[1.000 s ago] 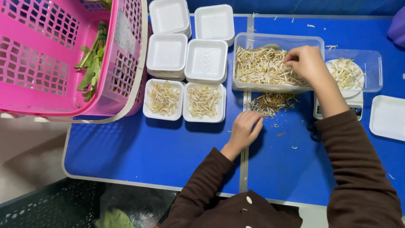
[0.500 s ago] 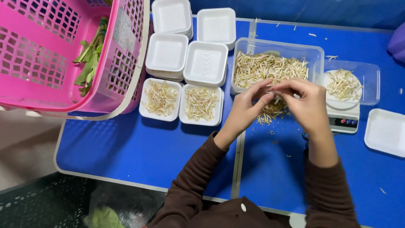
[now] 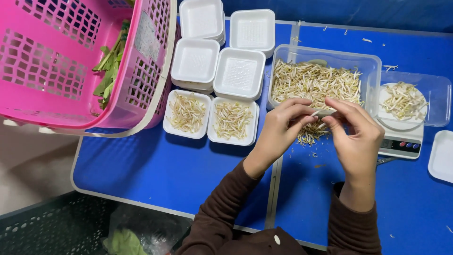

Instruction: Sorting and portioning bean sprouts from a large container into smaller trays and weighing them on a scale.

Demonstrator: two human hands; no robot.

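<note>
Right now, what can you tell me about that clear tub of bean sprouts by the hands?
The tub is a rectangular, clear plastic container with rounded corners and a thin rim, open on top. It lies flat on the blue table, right of the white foam trays and left of the scale. Pale bean sprouts cover most of its floor in a loose tangle. The left hand and right hand meet over its near edge, pinching a sprout between them. A small heap of sprouts lies on the table just in front.
</note>
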